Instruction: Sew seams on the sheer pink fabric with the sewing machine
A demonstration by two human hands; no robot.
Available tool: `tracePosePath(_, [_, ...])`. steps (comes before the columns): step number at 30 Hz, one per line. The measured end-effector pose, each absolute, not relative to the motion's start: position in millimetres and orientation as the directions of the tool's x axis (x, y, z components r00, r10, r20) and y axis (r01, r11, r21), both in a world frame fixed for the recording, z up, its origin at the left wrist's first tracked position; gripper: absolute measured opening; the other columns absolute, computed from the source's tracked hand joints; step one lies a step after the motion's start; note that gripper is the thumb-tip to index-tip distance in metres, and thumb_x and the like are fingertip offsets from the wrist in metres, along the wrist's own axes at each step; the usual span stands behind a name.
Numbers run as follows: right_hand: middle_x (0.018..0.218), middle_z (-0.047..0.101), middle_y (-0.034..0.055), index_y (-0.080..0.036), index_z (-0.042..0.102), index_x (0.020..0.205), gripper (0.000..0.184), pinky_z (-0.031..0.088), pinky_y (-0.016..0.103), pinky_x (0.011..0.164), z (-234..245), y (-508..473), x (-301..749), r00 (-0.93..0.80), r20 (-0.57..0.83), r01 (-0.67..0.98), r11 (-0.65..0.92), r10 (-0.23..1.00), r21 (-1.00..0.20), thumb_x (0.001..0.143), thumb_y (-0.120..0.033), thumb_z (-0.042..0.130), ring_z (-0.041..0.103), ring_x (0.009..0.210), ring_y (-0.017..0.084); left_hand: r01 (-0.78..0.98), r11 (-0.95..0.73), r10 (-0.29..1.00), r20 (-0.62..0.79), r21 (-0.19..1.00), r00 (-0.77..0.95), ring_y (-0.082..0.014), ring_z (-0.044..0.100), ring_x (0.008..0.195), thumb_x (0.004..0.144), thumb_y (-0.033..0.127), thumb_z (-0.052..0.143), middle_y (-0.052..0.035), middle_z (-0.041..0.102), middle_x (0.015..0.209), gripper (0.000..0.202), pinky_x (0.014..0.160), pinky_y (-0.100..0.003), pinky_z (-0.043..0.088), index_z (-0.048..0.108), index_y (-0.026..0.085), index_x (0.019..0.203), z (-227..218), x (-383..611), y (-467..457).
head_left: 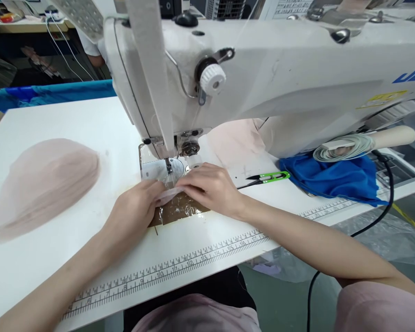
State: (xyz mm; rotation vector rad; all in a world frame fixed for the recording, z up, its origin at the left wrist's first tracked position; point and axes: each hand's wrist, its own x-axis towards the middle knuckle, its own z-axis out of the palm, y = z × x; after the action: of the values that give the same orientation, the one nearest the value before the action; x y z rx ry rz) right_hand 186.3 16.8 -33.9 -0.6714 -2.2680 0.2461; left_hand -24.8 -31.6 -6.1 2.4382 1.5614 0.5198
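Between my two hands stretches a small piece of sheer pale fabric [168, 195], just in front of the sewing machine's presser foot [168, 167]. My left hand [134, 207] is closed on its left end, fingers curled. With fingertips pinched, my right hand [210, 189] grips the other end. Beneath the fabric lies a brown taped patch [180, 210] beside the metal needle plate [152, 169]. The white sewing machine [263, 60] stands over both hands. Whether the fabric reaches under the foot, I cannot tell.
A sheer pink fabric piece [55, 180] lies on the left, more pink fabric [238, 136] behind the needle. Green thread snips [273, 177] rest right of my right hand, near blue cloth [332, 177] and a coiled pale tape [344, 146]. A printed ruler [180, 267] follows the front edge.
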Motion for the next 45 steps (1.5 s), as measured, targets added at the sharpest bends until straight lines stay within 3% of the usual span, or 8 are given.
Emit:
tracePosePath(5, [0.081,0.076,-0.0010,-0.017,0.072,0.093,0.021,0.050,0.027,0.074,-33.6,21.1,182.8,-0.453,0.683,0.423,0.813,0.573,-0.401,0.098,-0.018,0.052,0.068,0.074,0.011,0.778,-0.343,0.938,0.146,0.526,0.315,-0.0147,0.060,0.063,0.094,0.032,0.041,-0.0005,0.070,0.080,0.026,0.056,-0.026,0.045,0.065,0.023,0.100,0.8,-26.0,-17.6])
tracePosePath(12, [0.075,0.073,-0.0019,-0.017,0.072,0.090,0.021,0.050,0.025,0.074,-38.0,25.4,179.9,-0.415,0.746,0.432,0.834,0.521,-0.343,0.098,-0.021,0.053,0.066,0.067,0.010,0.769,-0.426,0.897,0.109,0.476,0.429,-0.0094,0.041,0.048,0.096,0.043,0.046,0.0026,0.050,0.063,0.036,0.045,-0.025,0.032,0.068,0.023,0.076,1.2,-33.4,-7.7])
tracePosePath(16, [0.074,0.073,-0.0019,-0.017,0.072,0.092,0.022,0.051,0.026,0.078,-38.1,23.9,182.0,-0.457,0.702,0.459,0.821,0.546,-0.339,0.099,-0.020,0.051,0.066,0.068,0.010,0.725,-0.467,0.873,0.137,0.506,0.467,-0.0093,0.041,0.048,0.099,0.045,0.042,0.0028,0.047,0.061,0.042,0.045,-0.025,0.033,0.068,0.024,0.074,-0.6,-35.9,-7.4])
tracePosePath(19, [0.077,0.075,-0.0019,-0.018,0.072,0.091,0.023,0.052,0.028,0.081,-36.3,20.6,186.5,-0.532,0.656,0.456,0.834,0.535,-0.311,0.099,-0.020,0.050,0.069,0.072,0.011,0.739,-0.554,0.831,0.205,0.383,0.517,-0.0084,0.044,0.051,0.101,0.042,0.042,0.0024,0.050,0.067,0.037,0.047,-0.024,0.034,0.073,0.026,0.090,-4.4,-36.8,-15.7])
tracePosePath(24, [0.079,0.077,-0.0041,-0.020,0.072,0.076,0.026,0.054,0.030,0.083,-32.1,13.6,193.2,-0.668,0.653,0.418,0.906,0.356,-0.067,0.093,-0.011,0.053,0.071,0.077,0.013,0.710,-0.698,0.626,0.408,-0.087,0.665,-0.0136,0.054,0.061,0.094,0.032,0.057,-0.0040,0.065,0.077,0.026,0.049,-0.028,0.035,0.074,0.018,0.081,-12.2,-33.1,-33.3])
tracePosePath(27, [0.090,0.079,-0.0017,-0.019,0.071,0.074,0.027,0.055,0.032,0.090,-30.9,10.4,193.7,-0.701,0.636,0.407,0.913,0.322,-0.014,0.091,-0.009,0.053,0.072,0.094,0.016,0.654,-0.714,0.538,0.403,-0.248,0.740,-0.0239,0.066,0.085,0.092,0.023,0.057,-0.0100,0.074,0.105,0.019,0.066,-0.037,0.044,0.073,0.017,0.101,-12.2,-30.8,-39.2])
tracePosePath(31, [0.091,0.079,-0.0005,-0.018,0.071,0.075,0.029,0.054,0.033,0.098,-31.0,8.7,193.0,-0.730,0.599,0.399,0.917,0.330,-0.020,0.091,-0.006,0.050,0.073,0.094,0.015,0.657,-0.714,0.567,0.349,-0.244,0.746,-0.0292,0.064,0.115,0.094,0.014,0.050,-0.0126,0.068,0.127,0.030,0.084,-0.046,0.042,0.065,0.016,0.120,-11.3,-31.8,-43.0])
tracePosePath(45, [0.098,0.079,0.0031,-0.017,0.071,0.084,0.027,0.055,0.035,0.100,-31.3,11.8,188.6,-0.734,0.581,0.425,0.905,0.353,-0.014,0.093,-0.005,0.049,0.074,0.096,0.015,0.708,-0.694,0.620,0.392,-0.129,0.680,-0.0267,0.067,0.112,0.096,0.015,0.047,-0.0134,0.070,0.122,0.034,0.116,-0.057,0.027,0.063,0.017,0.125,-17.8,-34.9,-35.4])
